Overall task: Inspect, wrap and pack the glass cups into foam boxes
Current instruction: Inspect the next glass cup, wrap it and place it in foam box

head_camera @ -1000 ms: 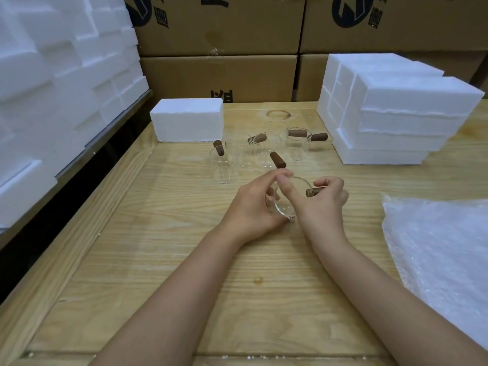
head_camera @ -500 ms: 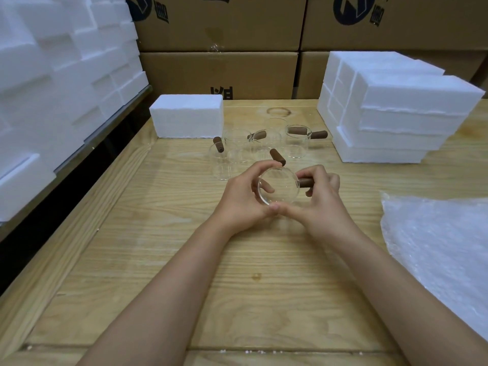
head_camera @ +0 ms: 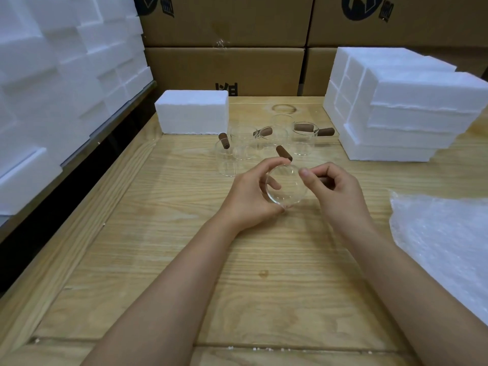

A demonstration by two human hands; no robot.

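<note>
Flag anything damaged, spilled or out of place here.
Nothing looks broken or spilled. Minor only: a ring stain on the table behind the standing cups, and foam crumbs at its near edge.

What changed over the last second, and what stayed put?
The glass cup was turned in both hands: a second ago its rim showed at a slant, now its round face points at the camera. Nothing taken or let go: the left hand still grips its body, the right hand its handle. The other cups, foam boxes and bubble wrap stayed put.
</note>
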